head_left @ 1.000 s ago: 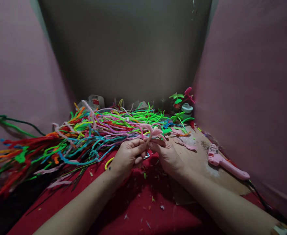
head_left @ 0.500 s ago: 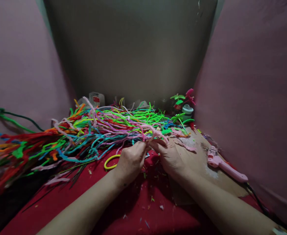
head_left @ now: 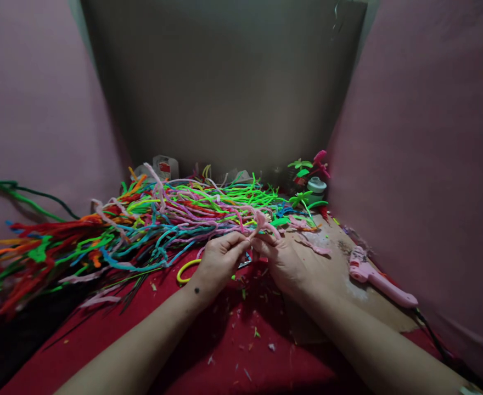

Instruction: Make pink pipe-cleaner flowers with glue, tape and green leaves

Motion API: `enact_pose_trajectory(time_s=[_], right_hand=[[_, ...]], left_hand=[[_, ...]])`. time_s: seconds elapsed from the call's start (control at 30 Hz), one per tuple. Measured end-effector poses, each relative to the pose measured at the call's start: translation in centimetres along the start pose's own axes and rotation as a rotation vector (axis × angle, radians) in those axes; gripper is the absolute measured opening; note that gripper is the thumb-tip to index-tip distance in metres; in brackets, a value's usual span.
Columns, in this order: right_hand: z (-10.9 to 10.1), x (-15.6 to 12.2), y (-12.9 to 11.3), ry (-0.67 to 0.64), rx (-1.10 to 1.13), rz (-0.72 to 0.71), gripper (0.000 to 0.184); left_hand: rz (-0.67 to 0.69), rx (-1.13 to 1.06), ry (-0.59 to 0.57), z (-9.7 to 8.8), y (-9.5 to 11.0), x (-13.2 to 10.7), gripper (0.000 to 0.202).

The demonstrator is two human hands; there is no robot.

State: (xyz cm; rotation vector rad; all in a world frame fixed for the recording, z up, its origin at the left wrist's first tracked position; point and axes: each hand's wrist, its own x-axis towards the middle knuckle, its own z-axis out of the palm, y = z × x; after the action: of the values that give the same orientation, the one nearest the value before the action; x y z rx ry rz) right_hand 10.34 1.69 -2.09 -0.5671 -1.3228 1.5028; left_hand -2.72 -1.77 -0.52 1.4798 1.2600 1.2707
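Both hands meet at the middle, pinching a pink pipe cleaner (head_left: 262,219) that is bent into loops above the fingertips. My left hand (head_left: 220,258) is closed, thumb against forefinger, at the lower end of the pink piece. My right hand (head_left: 281,258) grips the same piece just beside it, with a loop standing over the fingers. Yellow-handled scissors (head_left: 187,270) lie on the red cloth, partly hidden behind my left hand. Behind the hands spreads a big heap of coloured pipe cleaners (head_left: 175,214).
A pink glue gun (head_left: 367,274) lies on a cardboard sheet (head_left: 340,299) at the right, its cord running to the lower right. Green and pink pipe-cleaner flowers (head_left: 301,164) stand at the back near a small pale bottle (head_left: 316,186). Scraps litter the red cloth (head_left: 233,356).
My left hand has turned, its thumb and forefinger now showing in a pinch on the pink pipe cleaner. The pink loops stand more upright. The right hand has hardly moved.
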Motion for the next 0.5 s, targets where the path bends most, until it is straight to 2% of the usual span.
enact_pose_trajectory(time_s=[0.1, 0.23, 0.33, 0.4, 0.5], right_hand=[[-0.2, 0.1, 0.0, -0.006, 0.021, -0.005, 0.019], [-0.6, 0.5, 1.1, -0.018, 0.068, -0.003, 0.02], [-0.5, 0.5, 1.1, -0.01, 0.103, 0.002, 0.016], [-0.2, 0.2, 0.5, 0.024, 0.1, -0.002, 0.014], [0.3, -0.2, -0.5, 0.111, 0.052, -0.012, 0.012]], left_hand=[[-0.133, -0.173, -0.057, -0.1, 0.3, 0.1, 0.026], [-0.223, -0.373, -0.193, -0.5, 0.1, 0.3, 0.026], [-0.266, -0.43, -0.295, -0.7, 0.0, 0.4, 0.025], [-0.232, -0.35, -0.283, -0.6, -0.1, 0.4, 0.026], [-0.005, 0.036, -0.11, -0.1, -0.6, 0.1, 0.025]])
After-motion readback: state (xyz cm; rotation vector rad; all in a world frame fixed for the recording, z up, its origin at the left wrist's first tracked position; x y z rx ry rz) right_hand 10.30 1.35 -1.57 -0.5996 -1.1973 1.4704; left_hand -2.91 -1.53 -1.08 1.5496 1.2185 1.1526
